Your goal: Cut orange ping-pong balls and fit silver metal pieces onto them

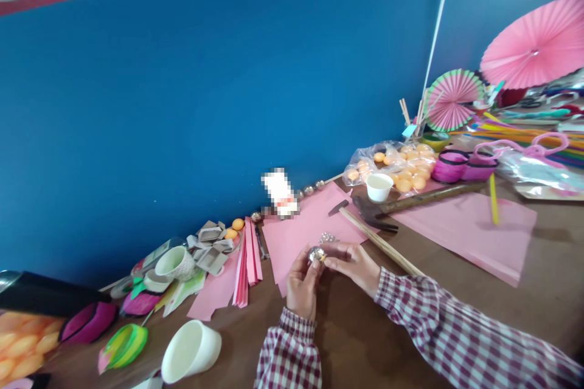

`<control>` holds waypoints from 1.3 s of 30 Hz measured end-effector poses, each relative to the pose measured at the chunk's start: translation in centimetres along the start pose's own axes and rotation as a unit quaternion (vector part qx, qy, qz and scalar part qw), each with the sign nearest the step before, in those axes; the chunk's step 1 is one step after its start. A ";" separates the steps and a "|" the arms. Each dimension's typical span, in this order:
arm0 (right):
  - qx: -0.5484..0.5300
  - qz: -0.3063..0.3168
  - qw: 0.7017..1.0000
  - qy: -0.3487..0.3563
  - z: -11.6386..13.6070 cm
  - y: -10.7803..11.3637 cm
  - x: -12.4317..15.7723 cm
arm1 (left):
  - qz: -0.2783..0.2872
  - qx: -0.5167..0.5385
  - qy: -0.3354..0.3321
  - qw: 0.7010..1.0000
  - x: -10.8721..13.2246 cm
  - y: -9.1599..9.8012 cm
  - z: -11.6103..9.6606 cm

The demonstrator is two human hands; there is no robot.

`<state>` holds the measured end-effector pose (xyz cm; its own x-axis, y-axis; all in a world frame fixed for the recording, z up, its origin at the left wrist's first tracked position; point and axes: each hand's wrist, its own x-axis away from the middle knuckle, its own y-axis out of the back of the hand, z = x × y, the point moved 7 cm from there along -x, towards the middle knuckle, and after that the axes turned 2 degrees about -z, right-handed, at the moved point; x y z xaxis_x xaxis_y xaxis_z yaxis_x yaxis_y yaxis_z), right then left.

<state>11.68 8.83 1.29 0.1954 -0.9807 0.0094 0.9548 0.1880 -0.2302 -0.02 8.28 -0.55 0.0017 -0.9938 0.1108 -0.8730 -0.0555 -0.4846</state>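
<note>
My left hand (302, 287) has the shiny silver ball (315, 253) pinched between thumb and fingers, at one o'clock from the palm, and being round it shows me no long axis. It lies between nine and ten o'clock from my right hand (354, 264), whose bent fingers reach its near edge beside an orange fleck (323, 259); whether they grip anything, I cannot tell.

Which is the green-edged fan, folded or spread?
Spread: the green-edged fan shows its pleats radiating from the middle into a wide, round shape.
</note>
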 end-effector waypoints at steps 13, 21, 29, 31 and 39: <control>0.073 -0.014 0.995 0.059 0.7 0.3 0.0 | 0.001 -0.007 0.002 1.000 -0.2 0.4 0.5; 0.072 -0.011 0.996 0.056 0.5 0.2 0.0 | 0.000 -0.011 0.003 1.000 -0.2 0.5 0.6; 0.073 -0.025 0.996 0.045 0.4 0.3 0.0 | -0.005 -0.036 -0.007 0.999 -0.3 0.9 0.8; 0.072 -0.028 0.996 0.042 0.4 0.4 0.0 | -0.007 -0.041 -0.009 0.999 -0.3 0.9 0.8; 0.055 -0.033 0.997 0.037 0.0 0.4 -0.1 | -0.012 -0.082 -0.023 0.996 -0.2 0.9 0.5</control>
<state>12.04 8.95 1.22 0.1185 -0.9916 -0.0524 0.9846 0.1242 -0.1232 -0.53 8.38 -1.41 0.0426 -0.9959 0.0798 -0.9403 -0.0670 -0.3338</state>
